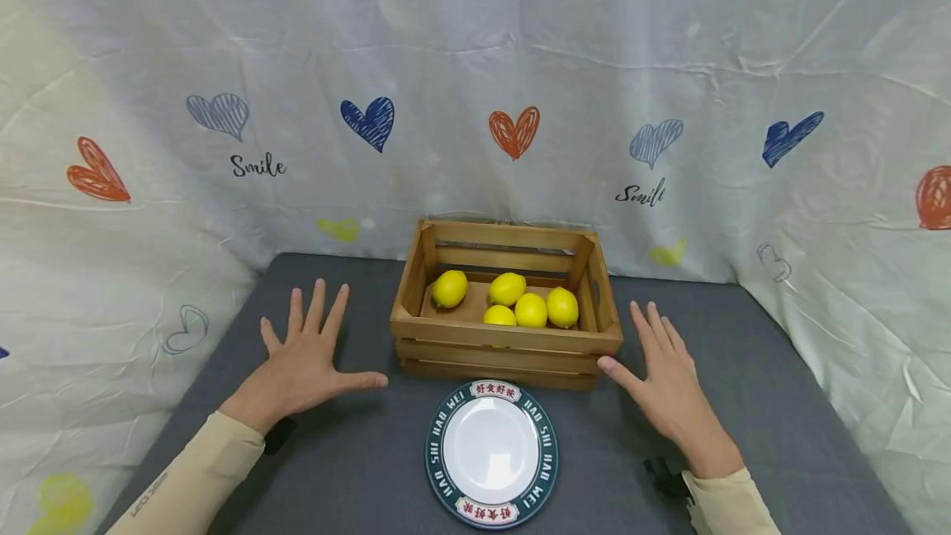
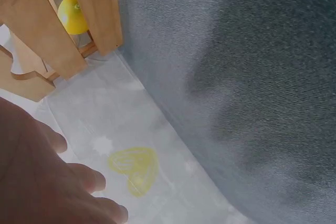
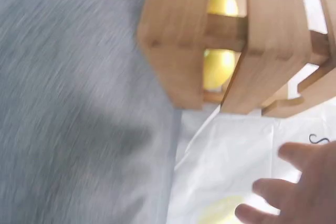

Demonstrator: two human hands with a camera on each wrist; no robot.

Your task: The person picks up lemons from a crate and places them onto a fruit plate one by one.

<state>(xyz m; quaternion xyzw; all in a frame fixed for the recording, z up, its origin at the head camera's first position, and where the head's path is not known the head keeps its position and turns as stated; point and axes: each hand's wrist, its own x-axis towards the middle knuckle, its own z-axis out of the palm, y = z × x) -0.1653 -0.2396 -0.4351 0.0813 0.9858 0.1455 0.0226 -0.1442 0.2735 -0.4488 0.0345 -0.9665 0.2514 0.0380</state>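
Head view: left hand spread; right hand extended, thumb apart; neither gripping.
Crate: between them.
Lemons: apparently pre-grasp; next move probably needs curled fingers.

You've got yellow lemons, a brown slatted crate, a white plate rimmed dark teal with white lettering and red characters, grey tablecloth, your beige sleeves, white curtain with orange-red, blue, yellow hearts and black "Smile" script.

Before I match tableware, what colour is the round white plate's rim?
The rim is mostly dark teal, clearest in head view.
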